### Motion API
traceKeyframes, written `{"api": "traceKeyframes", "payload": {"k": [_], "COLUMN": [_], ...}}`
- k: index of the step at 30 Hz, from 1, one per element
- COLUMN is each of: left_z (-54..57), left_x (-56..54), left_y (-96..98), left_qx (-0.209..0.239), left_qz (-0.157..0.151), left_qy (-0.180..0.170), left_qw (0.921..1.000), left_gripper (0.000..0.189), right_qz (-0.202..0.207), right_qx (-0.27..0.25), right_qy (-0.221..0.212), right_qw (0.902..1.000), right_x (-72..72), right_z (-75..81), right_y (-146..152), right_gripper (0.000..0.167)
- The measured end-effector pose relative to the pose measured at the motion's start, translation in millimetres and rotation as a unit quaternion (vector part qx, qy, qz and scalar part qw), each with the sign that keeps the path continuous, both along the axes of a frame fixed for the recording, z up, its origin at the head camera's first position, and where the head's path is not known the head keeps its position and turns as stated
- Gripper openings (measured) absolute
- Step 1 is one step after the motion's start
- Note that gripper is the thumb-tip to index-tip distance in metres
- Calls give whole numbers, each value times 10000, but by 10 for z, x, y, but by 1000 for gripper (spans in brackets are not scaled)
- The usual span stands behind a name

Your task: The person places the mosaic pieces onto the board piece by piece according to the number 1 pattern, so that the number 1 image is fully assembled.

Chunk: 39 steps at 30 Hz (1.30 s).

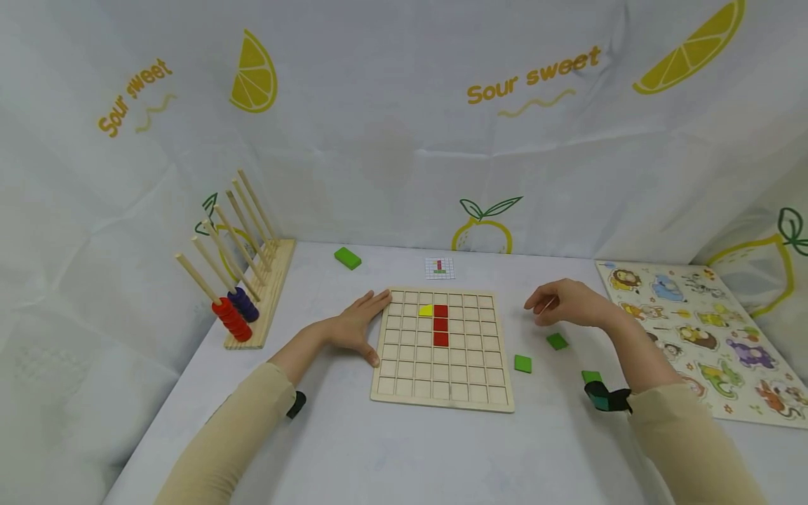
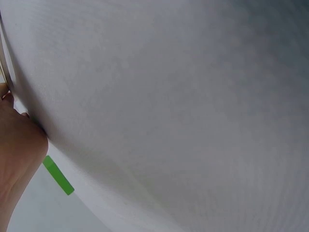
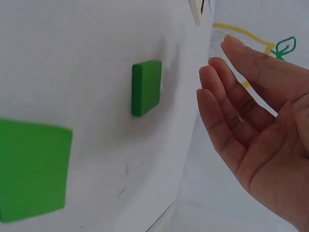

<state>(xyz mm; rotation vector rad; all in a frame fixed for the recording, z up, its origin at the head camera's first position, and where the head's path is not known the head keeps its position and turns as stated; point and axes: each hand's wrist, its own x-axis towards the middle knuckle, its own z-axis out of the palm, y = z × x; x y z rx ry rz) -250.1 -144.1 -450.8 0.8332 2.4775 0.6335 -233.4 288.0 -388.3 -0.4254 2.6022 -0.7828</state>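
A wooden grid board (image 1: 404, 389) lies on the table, with a column of three red squares (image 1: 440, 325) and a yellow piece (image 1: 426, 311) beside the top one. My left hand (image 1: 350, 328) rests at the board's left edge, fingers and thumb spread along it; the left wrist view shows only part of that hand (image 2: 19, 150). Right of the board, my right hand (image 1: 571, 303) hovers with loosely bent fingers and nothing in them. Below it lie green squares (image 1: 557, 341), (image 1: 522, 363); the right wrist view shows the hand (image 3: 265, 125) beside a green square (image 3: 149, 87).
Another green square (image 1: 591, 377) lies by the right wrist. Behind the board are a small pattern card (image 1: 440, 268) and a green block (image 1: 347, 258). A peg rack (image 1: 278, 280) with red and purple rings stands left; an animal puzzle board (image 1: 713, 337) lies right.
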Motion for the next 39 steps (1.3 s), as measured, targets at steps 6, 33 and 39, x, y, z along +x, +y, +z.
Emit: {"api": "traceKeyframes", "payload": {"k": [6, 33, 39], "left_z": [-11, -12, 2], "left_x": [-11, -5, 1], "left_y": [-3, 7, 8], "left_qx": [-31, -32, -15], "left_qz": [-19, 52, 17], "left_qy": [-5, -28, -23], "left_qw": [10000, 10000, 10000], "left_gripper": [132, 132, 132], "right_qz": [-54, 107, 119], "right_qx": [36, -323, -281], "right_qy": [-157, -1060, -1021], "right_qw": [9999, 9938, 9943], "right_x": [26, 66, 89], "right_z": [-82, -255, -222], "right_y": [227, 393, 365], "right_gripper": [27, 35, 34]}}
